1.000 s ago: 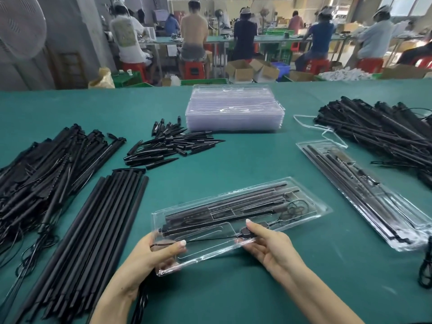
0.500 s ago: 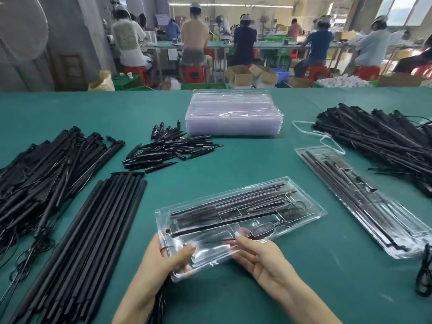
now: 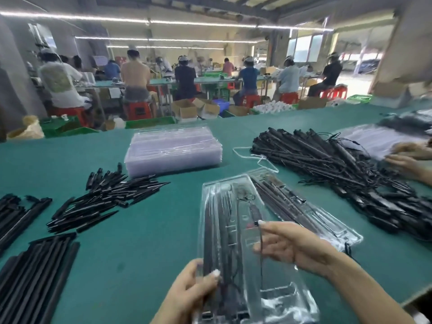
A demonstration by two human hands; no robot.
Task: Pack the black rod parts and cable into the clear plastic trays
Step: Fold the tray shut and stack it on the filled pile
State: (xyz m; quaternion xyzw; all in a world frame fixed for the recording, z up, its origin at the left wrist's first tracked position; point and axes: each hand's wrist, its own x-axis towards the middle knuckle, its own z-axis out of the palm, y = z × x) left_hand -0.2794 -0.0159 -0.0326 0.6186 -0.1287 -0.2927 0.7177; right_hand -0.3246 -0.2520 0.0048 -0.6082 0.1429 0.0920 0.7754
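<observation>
Gripping the near end of the filled tray [image 3: 236, 242] with your left hand [image 3: 189, 293], thumb curled over its left rim, you carry most of its weight from one corner. Your right hand [image 3: 292, 249] lies on the tray's right side with fingers nearly straight, and whether a fingertip pins the thin cable [image 3: 261, 249] running down just beneath it cannot be told through the blur. The rod parts [image 3: 210, 230] sit lengthwise in the left channels, directly beyond your left thumb, and the tray seems lifted and tilted, its far end pointing away from you.

That is where the trouble lies. The tray looks thin and flexible, so a one-ended hold may let it twist, and any tilt could slide the rods out of their channels. The cable appears loose below your right fingers; if it is not tucked in, it may spill over the rim or snag.

Just beyond your right hand lies a second packed tray [image 3: 304, 206], its near end partly under the one you hold. Setting yours down carelessly could knock its contents loose. Farther right, the heap of cabled rods [image 3: 339, 169] has trailing strands that could catch. To the left of your grip lie short pointed pieces [image 3: 105, 197] and long rods [image 3: 35, 277], and far ahead the stack of empty trays [image 3: 173, 150], all well apart on the green table [image 3: 152, 242].
</observation>
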